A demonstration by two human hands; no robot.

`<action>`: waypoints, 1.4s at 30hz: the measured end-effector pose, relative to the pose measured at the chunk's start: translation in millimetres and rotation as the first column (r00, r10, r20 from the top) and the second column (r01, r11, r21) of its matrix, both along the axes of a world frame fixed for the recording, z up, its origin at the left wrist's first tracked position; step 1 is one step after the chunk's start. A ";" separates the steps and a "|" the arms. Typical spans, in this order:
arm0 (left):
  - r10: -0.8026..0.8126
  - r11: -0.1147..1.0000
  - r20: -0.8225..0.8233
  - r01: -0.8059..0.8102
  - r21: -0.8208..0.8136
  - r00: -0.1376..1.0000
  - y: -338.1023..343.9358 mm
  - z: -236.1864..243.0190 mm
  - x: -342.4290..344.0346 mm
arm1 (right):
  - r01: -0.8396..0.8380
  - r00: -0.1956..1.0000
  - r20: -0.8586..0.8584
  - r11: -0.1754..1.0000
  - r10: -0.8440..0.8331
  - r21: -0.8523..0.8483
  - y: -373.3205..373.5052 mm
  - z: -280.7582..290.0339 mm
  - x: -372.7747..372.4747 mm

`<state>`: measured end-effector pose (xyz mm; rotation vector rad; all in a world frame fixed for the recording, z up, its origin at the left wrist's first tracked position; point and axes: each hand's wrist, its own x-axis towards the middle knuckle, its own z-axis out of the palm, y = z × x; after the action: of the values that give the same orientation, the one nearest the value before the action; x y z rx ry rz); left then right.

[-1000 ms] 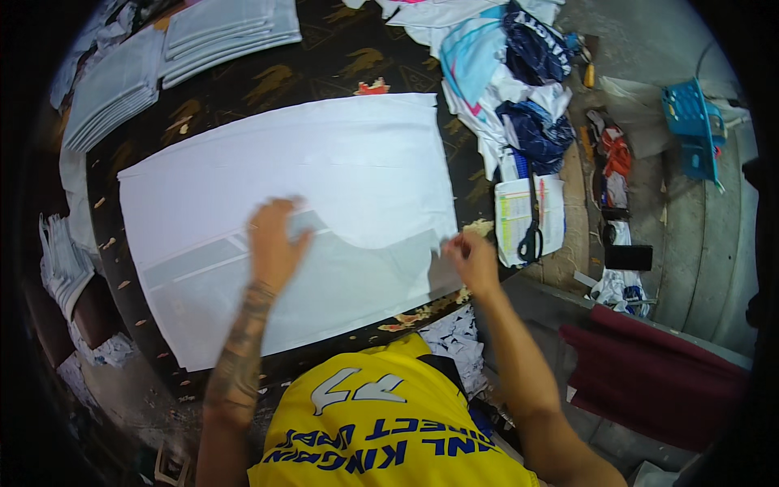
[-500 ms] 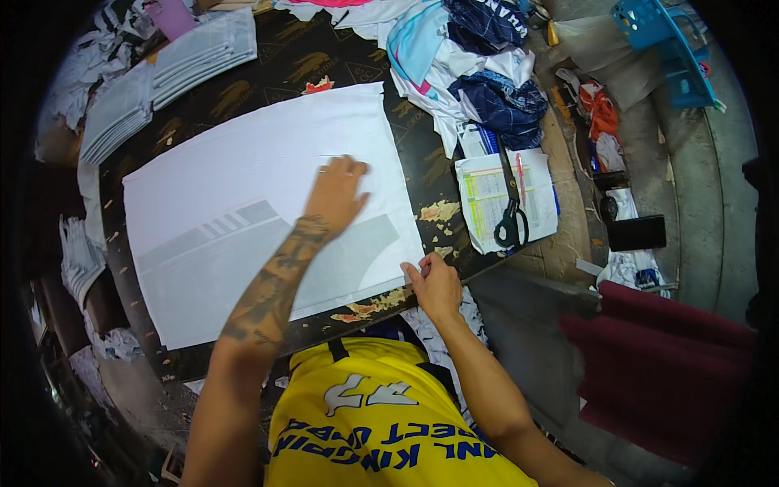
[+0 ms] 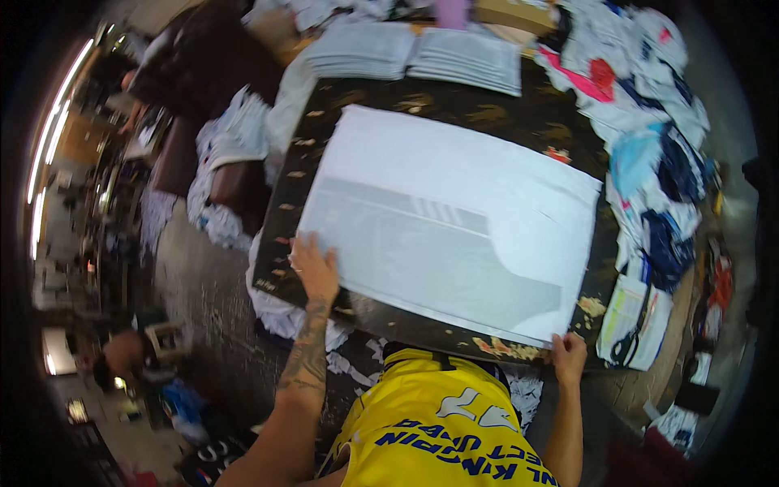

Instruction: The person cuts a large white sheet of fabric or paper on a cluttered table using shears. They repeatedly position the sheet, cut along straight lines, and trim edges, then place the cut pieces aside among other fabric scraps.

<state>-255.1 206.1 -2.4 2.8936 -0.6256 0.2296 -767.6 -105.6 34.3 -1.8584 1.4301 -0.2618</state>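
Bright light tubes in a slanting line along the far left of a cluttered workroom. Scuffed grey floor to the left of the dark, chipped desk, littered with white scraps near its lower edge. Dark maroon furniture at upper left, exact kind unclear. Small pale frame, perhaps a stool, at lower left.

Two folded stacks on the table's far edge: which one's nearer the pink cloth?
The right-hand stack: it sits between the pink cloth and the left-hand stack, which lies farther from that cloth.
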 end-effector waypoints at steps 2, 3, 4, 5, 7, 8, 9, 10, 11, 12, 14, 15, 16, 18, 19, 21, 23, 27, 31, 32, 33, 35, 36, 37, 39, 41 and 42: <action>0.250 0.959 0.090 -0.234 -0.160 0.964 59.3 -0.7 37.9 | 0.151 0.988 -0.036 0.976 -0.147 0.158 1.2 -1.4 -3.9; 0.178 0.944 -0.001 -0.171 -0.282 0.984 76.2 -2.2 51.9 | 0.183 0.980 0.043 0.968 -0.192 0.169 1.5 -1.7 -4.2; 0.115 0.899 -0.083 -0.139 -0.416 0.990 87.6 -3.5 61.5 | 0.268 0.951 0.095 0.937 -0.295 0.226 1.7 -1.5 -4.6; 0.048 0.906 -0.071 -0.074 -0.418 0.996 95.2 -3.9 68.2 | 0.300 0.925 0.156 0.917 -0.347 0.263 1.8 -1.2 -3.6; 0.055 0.946 -0.174 -0.107 -0.307 0.983 98.0 -3.5 75.3 | 0.368 0.898 0.130 0.879 -0.421 0.302 1.3 2.1 -1.7; 0.030 0.974 -0.195 -0.073 -0.214 0.980 96.0 -1.6 77.7 | 0.413 0.882 0.118 0.870 -0.456 0.270 0.8 5.9 -1.4; -0.033 0.947 -0.242 -0.047 -0.319 0.970 94.1 1.8 79.0 | 0.364 0.892 0.180 0.895 -0.415 0.259 0.6 9.4 0.0; -0.082 0.918 -0.338 -0.061 -0.392 0.938 92.0 7.5 83.1 | 0.361 0.891 0.199 0.903 -0.408 0.233 0.4 15.6 0.5; -0.083 0.886 -0.385 -0.109 -0.451 0.919 89.9 13.8 85.2 | 0.451 0.869 0.081 0.850 -0.487 0.274 -0.1 21.5 1.9; -0.120 0.865 -0.367 -0.084 -0.495 0.922 89.0 23.0 91.5 | 0.389 0.899 0.079 0.869 -0.430 0.306 -0.5 29.2 3.1; -0.058 0.872 -0.488 -0.194 -0.449 0.871 88.0 43.4 98.6 | 0.329 0.925 0.098 0.901 -0.368 0.283 -2.9 46.6 5.9; -0.062 0.902 -0.433 -0.135 -0.410 0.899 86.1 52.6 101.1 | 0.294 0.943 0.104 0.938 -0.316 0.183 -5.2 54.8 8.0; -0.110 0.881 -0.435 -0.115 -0.459 0.894 86.0 62.1 102.4 | 0.233 0.960 0.137 0.969 -0.242 0.078 -6.6 62.8 9.5; -0.110 0.873 -0.485 -0.149 -0.465 0.868 83.6 74.3 101.5 | 0.255 0.963 0.092 0.967 -0.254 0.007 -9.5 75.8 11.2; -0.056 0.891 -0.497 -0.182 -0.416 0.866 82.0 76.3 99.9 | 0.240 0.965 0.122 0.970 -0.234 -0.039 -10.0 80.3 10.8; -0.038 0.897 -0.482 -0.183 -0.402 0.875 80.3 72.5 94.1 | 0.259 0.963 0.100 0.963 -0.252 -0.070 -9.0 84.7 6.8; -0.037 0.888 -0.476 -0.190 -0.419 0.879 80.9 59.6 88.6 | 0.256 0.963 0.114 0.963 -0.246 -0.080 -4.8 82.6 0.8; 0.009 0.917 -0.407 -0.170 -0.362 0.914 89.1 30.8 82.3 | 0.251 0.962 0.113 0.968 -0.247 -0.017 8.3 60.8 -4.3; 0.125 0.929 -0.346 -0.233 -0.289 0.930 75.8 27.6 70.7 | 0.246 0.946 0.200 0.967 -0.254 0.065 16.8 27.2 5.3; 0.145 0.942 -0.210 -0.200 -0.270 0.967 63.8 30.2 62.6 | 0.248 0.941 0.212 0.964 -0.264 0.101 17.4 20.7 6.4; 0.176 0.952 -0.060 -0.186 -0.244 0.983 47.8 34.1 52.1 | 0.272 0.929 0.219 0.952 -0.297 0.138 17.6 15.1 7.0; -0.019 0.939 -0.107 -0.019 -0.342 0.994 -0.3 38.8 22.4 | 0.307 0.920 0.190 0.932 -0.342 0.191 16.9 10.2 4.6; -0.163 0.896 -0.135 0.090 -0.434 0.977 -30.3 39.6 3.1 | 0.307 0.921 0.185 0.931 -0.342 0.197 16.6 10.9 3.9; -0.359 0.851 -0.142 0.261 -0.456 0.923 -64.0 39.0 -19.3 | 0.313 0.918 0.176 0.921 -0.357 0.234 16.6 14.5 3.3; -0.651 0.708 -0.194 0.495 -0.503 0.733 -132.0 39.0 -75.0 | 0.265 0.956 0.092 0.955 -0.278 0.136 18.6 27.3 10.3; -0.847 0.517 -0.202 0.673 -0.529 0.492 -201.0 43.2 -127.7 | 0.155 0.987 -0.034 0.984 -0.159 -0.082 25.1 45.6 27.4; -0.915 0.391 -0.139 0.744 -0.542 0.379 -237.9 46.3 -149.1 | 0.117 0.988 -0.079 0.978 -0.132 -0.172 30.9 55.7 40.8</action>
<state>-404.1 -31.8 44.0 1.7474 -1.6471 -0.3830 -726.8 -74.7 89.9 -1.9375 1.6321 -0.3740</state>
